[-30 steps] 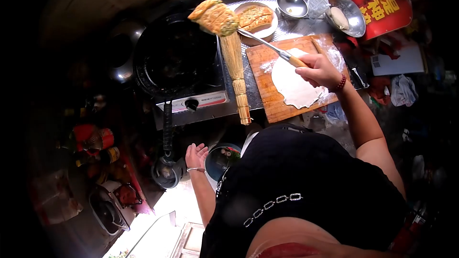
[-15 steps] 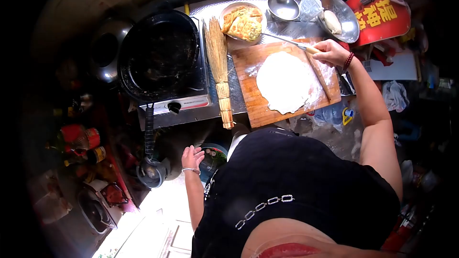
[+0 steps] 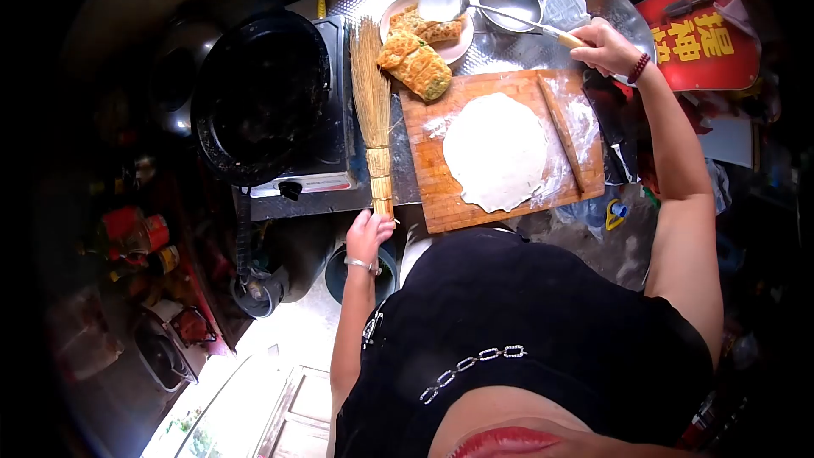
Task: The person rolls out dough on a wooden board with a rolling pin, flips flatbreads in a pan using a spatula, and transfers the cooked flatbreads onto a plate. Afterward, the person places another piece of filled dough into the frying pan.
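Note:
My right hand (image 3: pixel 607 47) is closed round the wooden handle of a metal spatula (image 3: pixel 443 0), whose blade hangs over the far edge of a plate (image 3: pixel 465 44). One browned flatbread piece (image 3: pixel 437 30) lies on this plate. Another, a folded flatbread (image 3: pixel 415 66), sits over its near rim and reaches the wooden board (image 3: pixel 424 195). Rolled-out dough (image 3: pixel 496 153) lies flat on the board, with a rolling pin (image 3: pixel 561 131) along its right side. My left hand (image 3: pixel 370 235) has its fingers curled at the handle end of a whisk broom (image 3: pixel 371 89).
Left of the broom, a black pan (image 3: pixel 259 97) stands on a gas stove (image 3: pixel 318 181). A metal bowl (image 3: pixel 510 2) and a plastic container (image 3: pixel 561 4) are behind the board. A bucket (image 3: pixel 335 276) stands below my left hand. A red sign (image 3: pixel 704 34) is at the right.
My left hand has moved up to the broom's handle end. The spatula has swung up and away over the plate. A folded flatbread now hangs over the plate's near rim; the view has shifted slightly.

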Tool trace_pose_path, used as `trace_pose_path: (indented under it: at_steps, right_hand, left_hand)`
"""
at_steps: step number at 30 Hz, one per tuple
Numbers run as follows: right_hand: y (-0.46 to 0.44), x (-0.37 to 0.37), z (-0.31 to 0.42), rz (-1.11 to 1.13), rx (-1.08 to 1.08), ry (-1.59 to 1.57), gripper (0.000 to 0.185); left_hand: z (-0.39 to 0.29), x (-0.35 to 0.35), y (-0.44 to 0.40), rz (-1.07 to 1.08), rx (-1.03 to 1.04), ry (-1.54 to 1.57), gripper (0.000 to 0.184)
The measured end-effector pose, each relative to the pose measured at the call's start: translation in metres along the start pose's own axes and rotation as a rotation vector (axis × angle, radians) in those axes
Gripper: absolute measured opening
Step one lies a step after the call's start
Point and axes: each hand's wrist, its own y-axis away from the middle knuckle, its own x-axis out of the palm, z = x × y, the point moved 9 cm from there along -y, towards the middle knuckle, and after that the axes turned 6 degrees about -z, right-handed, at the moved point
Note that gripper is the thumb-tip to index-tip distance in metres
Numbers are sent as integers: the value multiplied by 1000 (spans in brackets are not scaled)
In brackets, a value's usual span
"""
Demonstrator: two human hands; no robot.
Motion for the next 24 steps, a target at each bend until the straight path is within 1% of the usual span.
trace_pose_path:
  at_steps: [1, 2, 4, 5, 6, 7, 8, 9, 12, 15, 16, 18, 19, 20, 22, 24]
  right_hand:
    - [6, 4, -2, -7, 5, -98, 34]
    - [14, 8, -3, -14, 9, -195, 35]
    - [33, 21, -10, -44, 1, -430, 37]
    - [42, 31, -17, -49, -1, -499, 37]
    - [53, 40, -22, -55, -2, -568, 36]
    - [65, 49, -24, -68, 41, -621, 35]
    - [78, 58, -26, -81, 84, -674, 34]
    - [90, 65, -28, -90, 112, -704, 34]
    - [120, 93, -53, -106, 211, -738, 36]
    - [143, 102, -59, -186, 265, -747, 35]
    - [148, 105, -60, -195, 276, -770, 36]
    - [152, 111, -61, -196, 285, -858, 36]
    - [153, 115, -61, -199, 291, -900, 36]
    - [153, 117, -59, -202, 296, -940, 35]
    - [154, 117, -53, -192, 313, -909, 35]
    - [155, 124, -52, -164, 314, -882, 35]
  left_hand:
    - [-6, 21, -16, 85, 27, 16, 17]
    - [-17, 41, -30, 91, 66, 15, 17]
    - [-46, 86, -61, 159, 161, 3, 23]
    - [-56, 104, -87, 199, 210, 17, 25]
    - [-69, 123, -105, 138, 179, 25, 23]
    - [-74, 136, -130, 148, 154, 20, 21]
    - [-76, 147, -160, 161, 153, -54, 23]
    - [-82, 160, -174, 149, 158, -65, 22]
    - [-104, 181, -162, -103, 47, 47, 30]
    - [-103, 205, -174, -8, -40, 283, 43]
    - [-109, 228, -170, 141, -83, 485, 53]
    - [-142, 250, -145, 191, 160, 402, 55]
    - [-142, 257, -142, 201, 112, 314, 62]
    - [-130, 257, -155, 146, 42, 238, 57]
    - [-133, 256, -146, 181, 164, -41, 50]
    - [-109, 243, -158, 204, 145, -66, 46]
